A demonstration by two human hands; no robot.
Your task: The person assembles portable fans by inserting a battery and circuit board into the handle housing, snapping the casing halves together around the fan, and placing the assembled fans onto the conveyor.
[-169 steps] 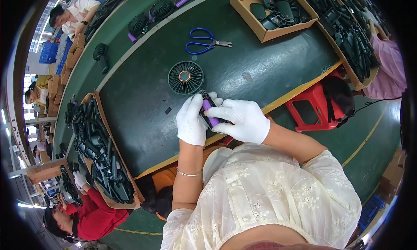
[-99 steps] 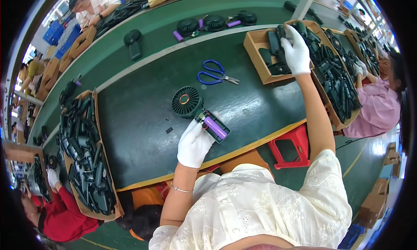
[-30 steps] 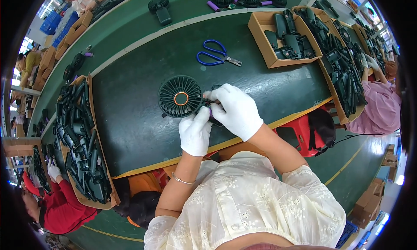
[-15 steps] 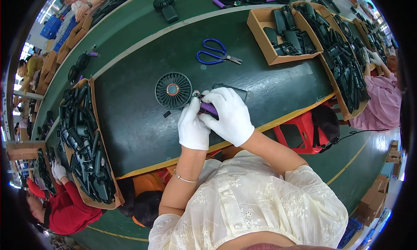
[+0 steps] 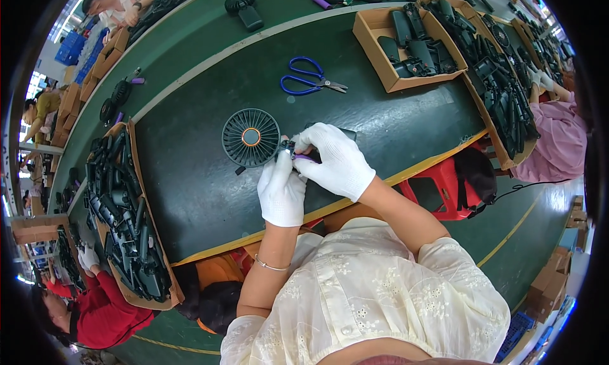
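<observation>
A round dark fan head (image 5: pixel 251 137) with a copper-ringed centre lies on the table, its neck end reaching my hands. My white-gloved left hand (image 5: pixel 281 192) is closed around the small dark part (image 5: pixel 287 147) at that neck. My right hand (image 5: pixel 336 160), gloved too, is closed with fingertips beside this part, gripping a purple cylindrical battery (image 5: pixel 307 157) that is mostly hidden by the glove. Behind the right hand a dark handle shell (image 5: pixel 348 134) shows partly. Beyond the fan lie blue-handled scissors (image 5: pixel 311 78). A small black piece (image 5: pixel 240 171) rests beside the fan.
A cardboard box (image 5: pixel 398 83) of dark shells stands far right. Long cartons of dark parts flank the table, left (image 5: pixel 143 194) and right (image 5: pixel 491 121). A fan with a handle (image 5: pixel 244 11) lies on the green surface beyond. Co-workers sit at both sides; a red stool (image 5: pixel 438 187) stands at right.
My hands have shifted at the fan's neck, and the fan head sits closer to them. Less of the purple battery shows now. My right fingers have moved toward the small dark part.
</observation>
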